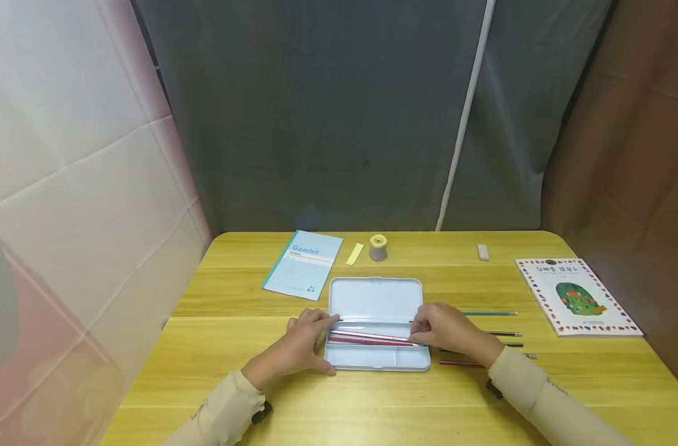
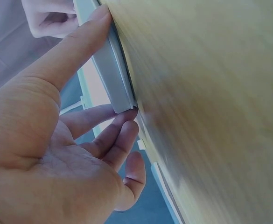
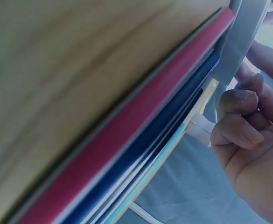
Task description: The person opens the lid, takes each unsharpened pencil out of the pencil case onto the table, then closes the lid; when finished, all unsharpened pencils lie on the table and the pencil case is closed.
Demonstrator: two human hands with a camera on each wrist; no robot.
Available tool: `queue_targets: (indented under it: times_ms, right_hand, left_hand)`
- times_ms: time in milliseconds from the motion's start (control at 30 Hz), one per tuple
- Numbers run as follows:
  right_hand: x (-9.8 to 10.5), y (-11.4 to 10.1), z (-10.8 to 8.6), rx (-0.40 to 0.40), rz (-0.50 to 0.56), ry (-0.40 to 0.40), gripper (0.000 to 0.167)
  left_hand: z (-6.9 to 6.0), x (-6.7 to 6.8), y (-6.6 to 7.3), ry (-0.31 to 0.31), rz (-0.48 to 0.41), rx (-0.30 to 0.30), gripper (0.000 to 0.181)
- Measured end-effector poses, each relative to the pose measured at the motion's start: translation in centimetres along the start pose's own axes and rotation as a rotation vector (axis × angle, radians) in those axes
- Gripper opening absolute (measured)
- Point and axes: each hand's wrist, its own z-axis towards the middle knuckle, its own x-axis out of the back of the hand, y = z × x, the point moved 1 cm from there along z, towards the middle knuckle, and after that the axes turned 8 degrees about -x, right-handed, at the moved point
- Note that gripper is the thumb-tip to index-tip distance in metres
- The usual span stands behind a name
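Observation:
A white pencil case (image 1: 361, 357) lies with its lid (image 1: 374, 297) raised at the middle of the table in the head view. Inside it, red and silvery pencils (image 1: 366, 339) lie slantwise across the tray. My left hand (image 1: 294, 347) grips the case's left side; in the left wrist view its thumb (image 2: 80, 51) presses the front edge, with fingers at the corner. At the tray's right end my right hand (image 1: 452, 328) pinches a pencil, though the fingertips partly hide it. In the right wrist view that hand (image 3: 262, 144) has curled fingers beside the case's edge.
Right of the case lie several pencils, including a green one (image 1: 489, 313) and a red one (image 1: 456, 363). Behind are a notebook (image 1: 305, 266), a yellow strip (image 1: 355, 254), a yellow-topped round object (image 1: 378, 248) and a white eraser (image 1: 483, 252). A picture book (image 1: 578, 297) lies far right.

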Motion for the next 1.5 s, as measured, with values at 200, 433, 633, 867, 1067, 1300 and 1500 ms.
queue_targets:
  times_ms: [200,433,633,867,1067,1300,1500]
  right_hand:
    - [0.1,-0.7,0.2,-0.016,-0.060,-0.007,0.013]
    - [-0.1,-0.9,0.4,-0.039,-0.123,-0.015,0.010]
    - [-0.2,-0.7,0.3,0.057,-0.166,0.007,0.011]
    - [-0.5,-0.5,0.0,0.110,-0.195,0.050,0.012]
    - [-0.4,-0.3,-0.6,0.127,-0.199,0.087,0.011]
    - [0.5,0.1,-2.0,0.153,-0.169,0.145,0.010]
    - [1.5,1.2,-3.8,0.147,-0.161,0.179,0.010]
  left_hand:
    - [0.0,0.0,0.0,0.001,0.007,-0.002,0.106]
    - [0.0,0.0,0.0,0.000,0.010,-0.003,0.105]
    - [0.0,0.1,0.0,0.000,0.007,0.000,0.106]
    - [0.0,0.0,0.0,0.000,0.007,-0.004,0.105]
    - [0.0,0.0,-0.1,-0.001,0.005,-0.010,0.105]
    - [0.0,-0.1,-0.1,-0.001,0.006,-0.014,0.106]
    - [-0.1,-0.1,-0.1,0.006,0.015,-0.013,0.106]
